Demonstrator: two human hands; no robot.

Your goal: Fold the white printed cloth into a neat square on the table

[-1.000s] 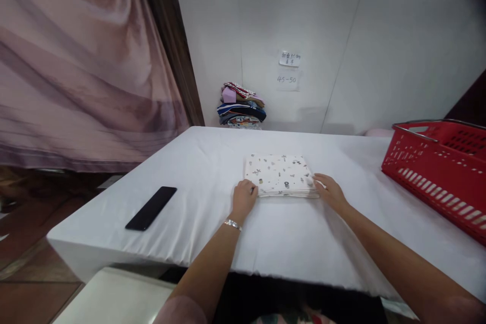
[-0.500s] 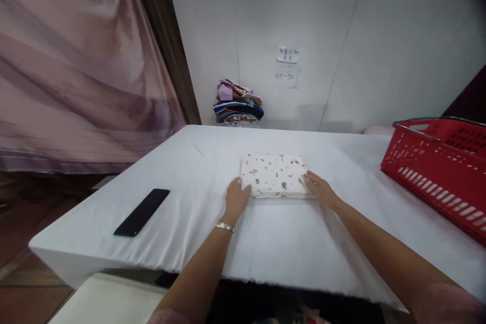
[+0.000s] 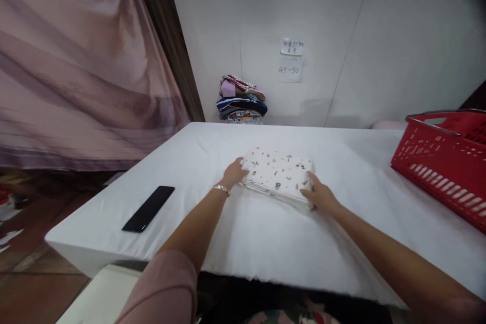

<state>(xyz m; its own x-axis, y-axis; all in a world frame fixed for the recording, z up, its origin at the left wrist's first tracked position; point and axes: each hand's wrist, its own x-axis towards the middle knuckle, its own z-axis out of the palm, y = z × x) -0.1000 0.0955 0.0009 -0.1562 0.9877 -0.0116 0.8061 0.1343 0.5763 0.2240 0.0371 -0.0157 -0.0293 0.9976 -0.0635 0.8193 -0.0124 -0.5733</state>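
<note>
A folded white cloth with small dark prints (image 3: 279,174) lies on the white-covered table (image 3: 266,233), turned slightly askew. My left hand (image 3: 234,174) grips its left edge, with a thin bracelet on the wrist. At its near right corner my right hand (image 3: 318,193) holds the folded layers, thumb on top and fingers under the edge. That near right side looks raised a little off the table.
A black phone (image 3: 149,207) lies near the table's left front corner. A red plastic basket (image 3: 448,159) stands at the right. A stack of folded clothes (image 3: 241,99) sits against the back wall under two paper notes (image 3: 291,58). A pink curtain (image 3: 76,71) hangs at left.
Both hands have moved from the cloth's near edge to its sides and taken hold. The cloth has turned and shifted slightly away, with its near right side lifted.
</note>
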